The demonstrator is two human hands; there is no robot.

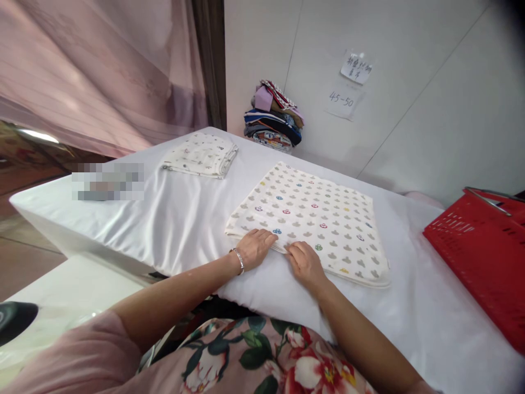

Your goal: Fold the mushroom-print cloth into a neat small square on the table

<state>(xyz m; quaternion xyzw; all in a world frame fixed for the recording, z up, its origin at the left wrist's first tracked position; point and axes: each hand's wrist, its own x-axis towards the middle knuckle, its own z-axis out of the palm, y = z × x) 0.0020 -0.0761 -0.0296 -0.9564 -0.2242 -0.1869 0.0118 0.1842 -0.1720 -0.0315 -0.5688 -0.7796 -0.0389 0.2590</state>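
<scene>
Nearest, a floral garment (262, 358) covers the wearer's front. Both hands meet the near edge of the patterned cloth (311, 219), a short gap between them. The left hand (255, 247), braceleted, lies with fingers half bent over that edge; whether its thumb grips beneath cannot be told. The right hand (305, 262) is curled nearly closed, apparently pinching the same edge. Holding at two neighbouring points would, in my judgement, keep the stacked layers even and flat.

The cloth lies spread near the middle of the desk (414, 306), which carries a glossy white cover, creased towards the left. A red basket (484, 257) stands at the right end, well apart from the cloth. To the left rests a folded cloth (200, 156), presumably set aside to leave working room; beyond it, left, an item is blurred out.

At the far edge, a pile of textiles (273, 117) stands near the pale wall (254, 44), which bears two handwritten papers (356, 68). A pink curtain (102, 71) hangs at far left.
</scene>
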